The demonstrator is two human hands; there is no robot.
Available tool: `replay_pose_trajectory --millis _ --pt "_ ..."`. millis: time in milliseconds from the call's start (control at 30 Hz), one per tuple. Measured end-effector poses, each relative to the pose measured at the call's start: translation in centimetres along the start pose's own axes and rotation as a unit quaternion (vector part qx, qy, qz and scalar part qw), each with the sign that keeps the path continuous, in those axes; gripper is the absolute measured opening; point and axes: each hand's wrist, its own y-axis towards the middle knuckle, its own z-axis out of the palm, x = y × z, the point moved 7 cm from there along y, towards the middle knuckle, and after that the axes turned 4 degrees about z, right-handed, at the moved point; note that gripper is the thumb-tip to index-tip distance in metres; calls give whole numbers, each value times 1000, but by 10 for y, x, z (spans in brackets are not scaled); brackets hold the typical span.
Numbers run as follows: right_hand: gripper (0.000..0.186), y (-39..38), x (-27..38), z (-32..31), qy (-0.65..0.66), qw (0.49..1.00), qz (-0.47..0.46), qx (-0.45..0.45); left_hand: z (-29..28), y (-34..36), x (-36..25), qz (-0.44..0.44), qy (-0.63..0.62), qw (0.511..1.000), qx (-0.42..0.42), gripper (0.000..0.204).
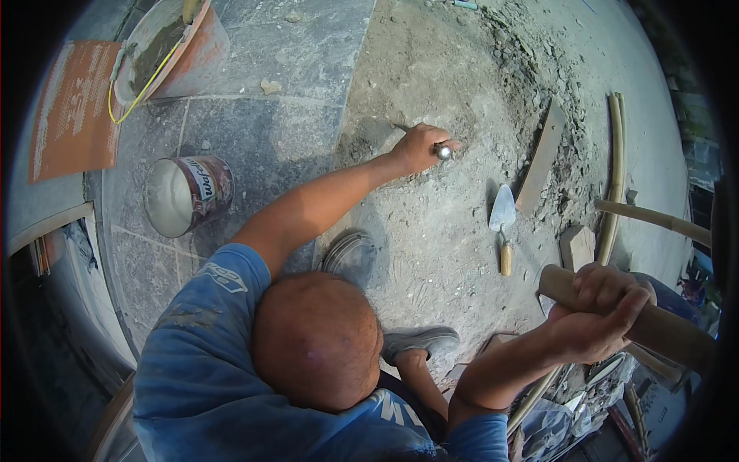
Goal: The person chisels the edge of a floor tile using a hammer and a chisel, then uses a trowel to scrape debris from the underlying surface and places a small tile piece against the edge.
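Observation:
Near the middle of the ground, my left hand (419, 148) is closed around a metal rod (443, 152), seen almost end-on with a shiny rounded top. Its lower end is hidden. My right hand (596, 312), raised at the lower right and large in view, wraps a thick wooden handle (671, 336). The handle's far end runs into the dark rim, so what it carries cannot be seen. A pointing trowel (503, 212) with a wooden grip lies to the right of my left hand, on dusty, broken ground (416, 231).
A flat board (541, 158) lies beside rubble (573, 85), with bamboo poles (616, 169) farther right. At the left are a round printed tub (208, 189), a large mortar bucket (204, 54) and an orange brick-like sheet (73, 112). Dark tiles (265, 138) border the bare ground. My shoes (350, 258) stand below.

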Motion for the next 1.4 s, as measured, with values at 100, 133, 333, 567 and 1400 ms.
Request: replay_pose_trajectory --millis 100,133,333,567,1400 --pt "32 8 35 -16 155 978 -130 -46 6 5 -4 -10 -5 1000 1 44" --pt "33 -9 3 -7 184 978 -91 -33 -3 2 -1 -16 5 1000 -3 44" --pt "22 -171 -231 -4 -251 862 393 198 8 -4 -2 40 3 999 -5 42" --pt "30 0 10 -10 27 999 18 -10 5 -1 -2 1 -37 999 0 43" --pt "21 -189 -236 -7 -202 867 403 212 2 -4 -3 24 -10 999 29 38"
